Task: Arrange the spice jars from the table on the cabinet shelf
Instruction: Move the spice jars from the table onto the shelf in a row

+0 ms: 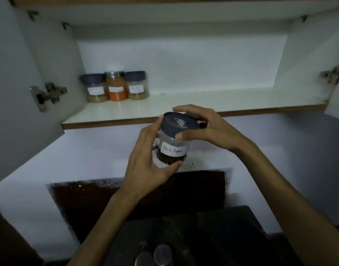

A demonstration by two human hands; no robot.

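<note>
I've got the pepper jar (172, 144) up just below the shelf (126, 110), left hand (147, 166) wrapped round its body, right hand (205, 131) pinching the lid (179, 121), which might twist loose and spill.

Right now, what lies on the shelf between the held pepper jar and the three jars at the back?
Head view: only bare shelf between the black pepper jar and the three jars.

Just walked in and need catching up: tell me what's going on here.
A person holds a black pepper jar in both hands below the open cabinet shelf: left hand around the body, right hand on the grey lid. Three spice jars already stand in a row at the shelf's left end.
</note>
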